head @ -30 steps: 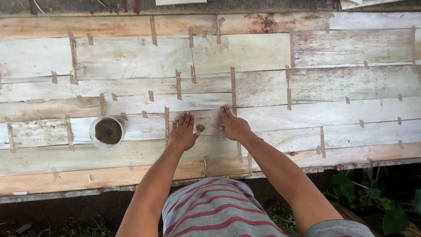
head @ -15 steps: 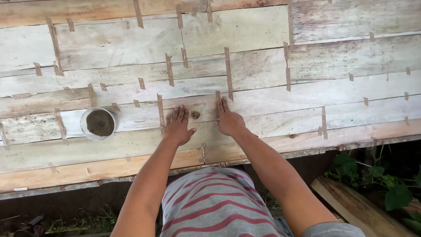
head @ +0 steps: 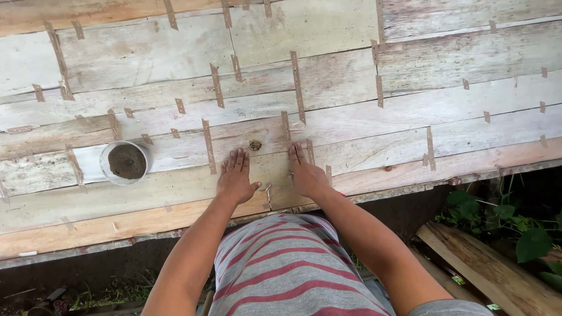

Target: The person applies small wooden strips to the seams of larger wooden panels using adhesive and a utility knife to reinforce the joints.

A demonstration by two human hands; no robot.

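Note:
My left hand [head: 236,176] lies flat, palm down, on a pale weathered wooden plank surface [head: 363,117], fingers together pointing away from me. My right hand [head: 304,172] rests flat beside it, a hand's width to the right, also holding nothing. Between the fingertips of both hands sits a dark knot hole [head: 255,145] in the wood. Thin wooden strips [head: 297,85] are tacked across the plank joints around both hands.
A small white pot [head: 124,162] filled with dark soil stands on the planks left of my left hand. The plank edge [head: 410,190] runs just below my hands. Loose boards [head: 486,269] and green plants [head: 515,225] lie on the ground at lower right.
Both hands stay flat on the planks near the knot hole. The view has shifted so the hands and pot sit slightly lower and to the left.

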